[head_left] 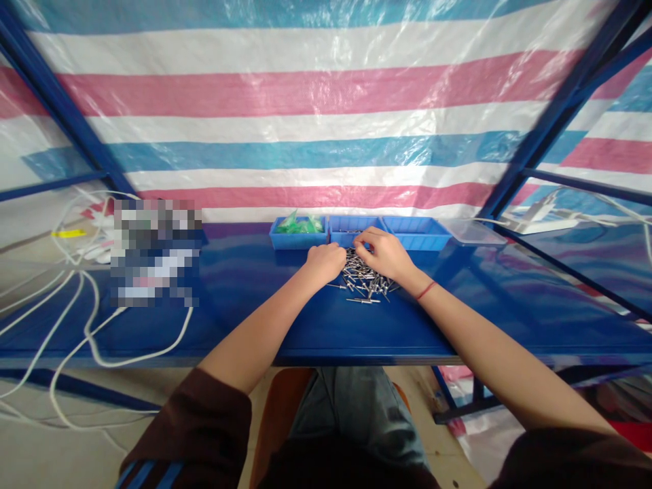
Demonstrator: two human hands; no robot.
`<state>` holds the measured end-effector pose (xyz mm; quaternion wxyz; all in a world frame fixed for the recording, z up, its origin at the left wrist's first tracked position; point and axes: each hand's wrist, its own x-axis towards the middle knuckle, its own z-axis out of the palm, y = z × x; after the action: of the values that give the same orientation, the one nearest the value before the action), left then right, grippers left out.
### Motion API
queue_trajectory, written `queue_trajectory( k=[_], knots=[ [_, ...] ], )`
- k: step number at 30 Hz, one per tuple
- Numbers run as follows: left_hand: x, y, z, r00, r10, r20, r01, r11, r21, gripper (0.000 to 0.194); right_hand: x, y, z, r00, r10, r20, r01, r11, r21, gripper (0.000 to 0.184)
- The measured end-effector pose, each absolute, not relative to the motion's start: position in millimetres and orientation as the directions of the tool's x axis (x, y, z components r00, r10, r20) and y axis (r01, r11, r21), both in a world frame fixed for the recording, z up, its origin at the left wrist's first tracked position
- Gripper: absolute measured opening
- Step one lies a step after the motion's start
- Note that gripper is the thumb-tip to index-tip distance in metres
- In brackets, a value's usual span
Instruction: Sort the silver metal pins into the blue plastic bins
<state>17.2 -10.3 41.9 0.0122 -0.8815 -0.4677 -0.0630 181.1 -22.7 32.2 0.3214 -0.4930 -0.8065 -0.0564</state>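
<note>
A loose pile of silvery pop rivets (363,277) lies on the blue table. At its left edge my left hand (327,262) is closed, its fingertips turned away from view; anything inside is hidden. My right hand (383,252) hovers over the pile's back right, fingers curled in toward the thumb, and what they may grip is too small to make out. Just behind both hands stands the middle blue bin (351,238), with a few rivets visible inside, partly covered by the right hand.
Left of the middle bin, another blue bin (299,241) holds green plastic packets (300,224). A third blue bin (415,238) stands to the right, beside a clear plastic lid (473,233). White cables (94,326) trail over the table's left side. Blue frame posts rise at both sides.
</note>
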Motion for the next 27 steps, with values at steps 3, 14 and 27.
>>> queue_trajectory(
  k=[3, 14, 27],
  knots=[
    [16, -7, 43, 0.56, 0.822, 0.106, 0.817, -0.569, 0.099, 0.022, 181, -23, 32, -0.307, 0.756, 0.578, 0.826, 0.513, -0.232, 0.023],
    [19, -6, 32, 0.589, 0.79, 0.171, 0.788, -0.609, 0.096, 0.028, 182, -20, 28, -0.262, 0.764, 0.59, 0.832, 0.488, -0.263, 0.022],
    [28, 10, 20, 0.44, 0.793, 0.422, 0.37, -0.588, 0.719, 0.01, 177, -19, 27, -0.054, 0.802, 0.595, 0.429, 0.557, -0.711, 0.036]
  ],
)
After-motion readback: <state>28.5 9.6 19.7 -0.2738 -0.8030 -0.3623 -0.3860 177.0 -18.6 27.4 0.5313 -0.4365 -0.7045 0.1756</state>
